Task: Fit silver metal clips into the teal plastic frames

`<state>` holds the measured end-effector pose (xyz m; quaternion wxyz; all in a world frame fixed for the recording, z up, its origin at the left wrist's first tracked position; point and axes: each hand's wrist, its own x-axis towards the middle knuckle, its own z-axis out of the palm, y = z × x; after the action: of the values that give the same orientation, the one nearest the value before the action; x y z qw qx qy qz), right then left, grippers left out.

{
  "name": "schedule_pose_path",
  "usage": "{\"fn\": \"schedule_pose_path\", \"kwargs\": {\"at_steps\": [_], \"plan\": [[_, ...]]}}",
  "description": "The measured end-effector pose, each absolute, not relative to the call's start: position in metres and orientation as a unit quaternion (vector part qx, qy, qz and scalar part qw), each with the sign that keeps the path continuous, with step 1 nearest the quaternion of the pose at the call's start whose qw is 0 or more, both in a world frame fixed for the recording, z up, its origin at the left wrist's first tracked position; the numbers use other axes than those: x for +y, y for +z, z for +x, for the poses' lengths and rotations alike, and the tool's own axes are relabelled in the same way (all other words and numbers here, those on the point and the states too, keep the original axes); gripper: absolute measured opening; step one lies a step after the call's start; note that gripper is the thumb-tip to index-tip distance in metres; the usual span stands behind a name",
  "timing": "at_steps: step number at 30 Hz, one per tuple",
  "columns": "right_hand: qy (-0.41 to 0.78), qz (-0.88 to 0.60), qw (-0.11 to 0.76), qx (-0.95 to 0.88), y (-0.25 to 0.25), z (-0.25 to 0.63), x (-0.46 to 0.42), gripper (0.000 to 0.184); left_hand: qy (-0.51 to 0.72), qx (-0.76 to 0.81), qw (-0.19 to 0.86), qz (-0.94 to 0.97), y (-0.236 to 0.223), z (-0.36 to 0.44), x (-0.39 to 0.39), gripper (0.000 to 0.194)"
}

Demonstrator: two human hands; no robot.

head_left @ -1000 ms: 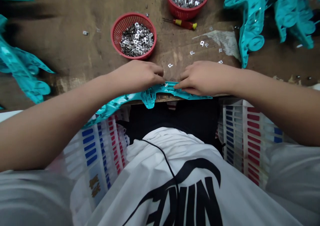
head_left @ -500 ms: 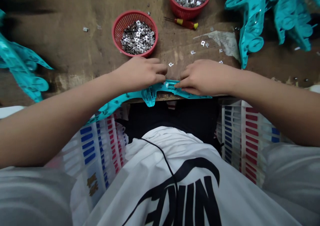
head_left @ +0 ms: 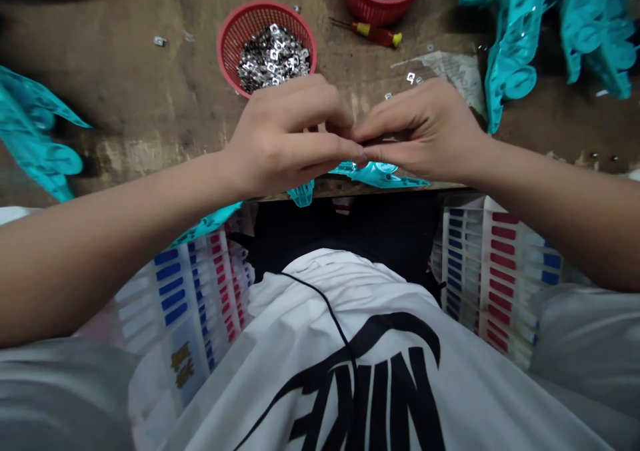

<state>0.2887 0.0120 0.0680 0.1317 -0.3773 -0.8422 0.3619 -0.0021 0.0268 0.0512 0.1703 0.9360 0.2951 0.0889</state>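
My left hand [head_left: 295, 134] and my right hand [head_left: 433, 131] meet at the fingertips above the table's front edge. Both are closed in a pinch; whatever lies between the fingers is hidden. Under them lies a long teal plastic part [head_left: 387, 175] with moulded ribs, its middle covered by my left hand and its left end reaching over a crate. Just beyond my left hand stands a red mesh basket [head_left: 226, 54] filled with small stamped metal clips [head_left: 275, 54].
A second red basket [head_left: 373, 10] of metal pieces stands farther back, with a red-and-yellow screwdriver [head_left: 375, 32] before it. Loose clips [head_left: 411, 77] dot the wooden table [head_left: 125, 104]. More teal parts lie left [head_left: 37, 128] and right [head_left: 520, 38]. Plastic crates [head_left: 500, 271] flank my lap.
My hands have lifted off the teal part and come together, fingertips touching. The right hand moved left and the left hand turned. The view has shifted slightly.
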Motion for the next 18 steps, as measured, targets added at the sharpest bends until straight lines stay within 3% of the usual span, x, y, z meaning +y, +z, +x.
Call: {"fn": "schedule_pose_path", "kwargs": {"at_steps": [4,8,12,18], "plan": [[0.325,-0.420,0.160,-0.832,0.069,0.296,0.018,0.043,0.122,0.280,0.177,0.936,0.044,-0.003,0.024,0.064],[0.295,-0.430,0.168,-0.836,0.049,0.312,0.043,0.042,0.027,0.343,0.173,0.923,0.020,-0.001,0.010,0.061],[0.296,-0.396,0.132,-0.859,0.028,0.316,0.059,0.047,-0.022,0.346,0.161,0.924,-0.005,0.002,0.002,0.050],[0.340,-0.351,0.040,-0.872,0.019,0.302,0.045,0.044,0.014,0.325,0.214,0.921,-0.017,0.001,0.017,0.055]]}}
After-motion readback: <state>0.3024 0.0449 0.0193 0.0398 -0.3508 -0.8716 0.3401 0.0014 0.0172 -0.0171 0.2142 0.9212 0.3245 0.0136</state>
